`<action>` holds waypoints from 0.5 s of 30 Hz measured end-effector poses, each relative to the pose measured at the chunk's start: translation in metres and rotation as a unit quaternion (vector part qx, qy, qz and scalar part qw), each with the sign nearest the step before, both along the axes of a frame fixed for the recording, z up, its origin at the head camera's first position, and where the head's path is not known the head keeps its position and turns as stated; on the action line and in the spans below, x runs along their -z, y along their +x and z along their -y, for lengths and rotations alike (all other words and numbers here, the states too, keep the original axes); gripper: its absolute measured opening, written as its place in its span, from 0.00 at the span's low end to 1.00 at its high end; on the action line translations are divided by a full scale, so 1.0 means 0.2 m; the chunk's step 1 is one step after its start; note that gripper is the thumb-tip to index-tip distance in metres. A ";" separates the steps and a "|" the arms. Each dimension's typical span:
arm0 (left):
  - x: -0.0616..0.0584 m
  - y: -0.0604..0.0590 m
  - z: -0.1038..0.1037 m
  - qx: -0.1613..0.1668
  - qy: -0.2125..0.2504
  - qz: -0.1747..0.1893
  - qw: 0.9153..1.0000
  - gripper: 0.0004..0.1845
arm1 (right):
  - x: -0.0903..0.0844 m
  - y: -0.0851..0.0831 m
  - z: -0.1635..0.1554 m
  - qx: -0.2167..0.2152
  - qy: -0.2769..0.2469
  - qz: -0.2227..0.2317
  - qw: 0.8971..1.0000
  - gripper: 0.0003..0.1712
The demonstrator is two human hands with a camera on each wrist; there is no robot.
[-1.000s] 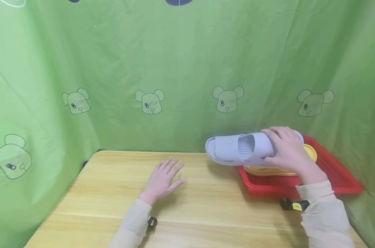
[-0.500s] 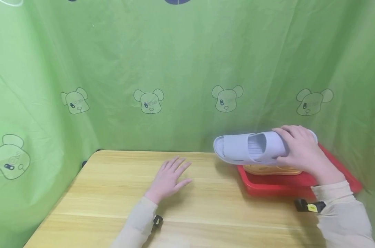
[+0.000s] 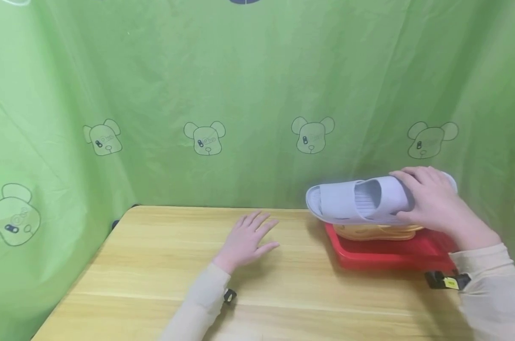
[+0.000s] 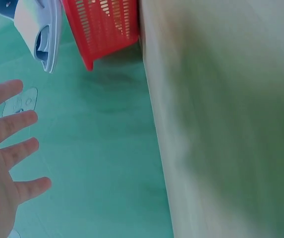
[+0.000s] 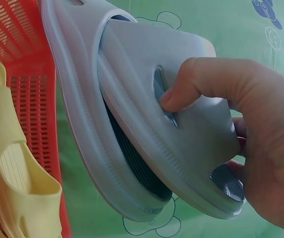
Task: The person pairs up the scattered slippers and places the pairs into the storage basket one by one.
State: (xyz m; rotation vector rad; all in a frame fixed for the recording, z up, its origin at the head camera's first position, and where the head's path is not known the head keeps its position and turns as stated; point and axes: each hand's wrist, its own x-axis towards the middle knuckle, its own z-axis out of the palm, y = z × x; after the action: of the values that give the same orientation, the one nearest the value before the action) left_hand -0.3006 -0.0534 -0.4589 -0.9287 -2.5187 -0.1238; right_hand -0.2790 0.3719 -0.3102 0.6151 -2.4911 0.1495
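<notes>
My right hand [image 3: 438,203] grips a pair of light grey-blue slippers [image 3: 340,201], one tucked into the other, by their right end. In the right wrist view the thumb presses beside a slot in the strap of the outer slipper [image 5: 146,54], and the other fingers are partly hidden behind it. The slippers hang above a red basket [image 3: 381,260]. Yellow slippers [image 3: 364,233] lie inside the basket, partly covered by the held pair in the head view. My left hand [image 3: 242,244] hovers palm down over the table, fingers spread and holding nothing.
The wooden table [image 3: 155,265] reaches back to a green curtain [image 3: 257,85] printed with bear heads, which also encloses both sides. The basket has slotted walls and stands at the table's right side, near the curtain.
My right hand has carried the grey-blue slippers to the right over the basket. My left hand has drifted right and slightly away from me, still spread.
</notes>
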 end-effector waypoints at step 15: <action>-0.05 -0.03 -0.17 0.016 -0.051 0.012 0.999 0.35 | -0.08 0.02 -0.10 -0.009 0.043 -0.014 0.999 0.52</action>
State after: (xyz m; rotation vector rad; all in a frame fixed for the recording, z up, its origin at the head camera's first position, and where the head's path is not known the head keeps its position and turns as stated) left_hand -0.3071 -0.0187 -0.4486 -1.0140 -2.5519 -0.0163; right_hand -0.2758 0.3927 -0.2943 0.6720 -2.4761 0.0404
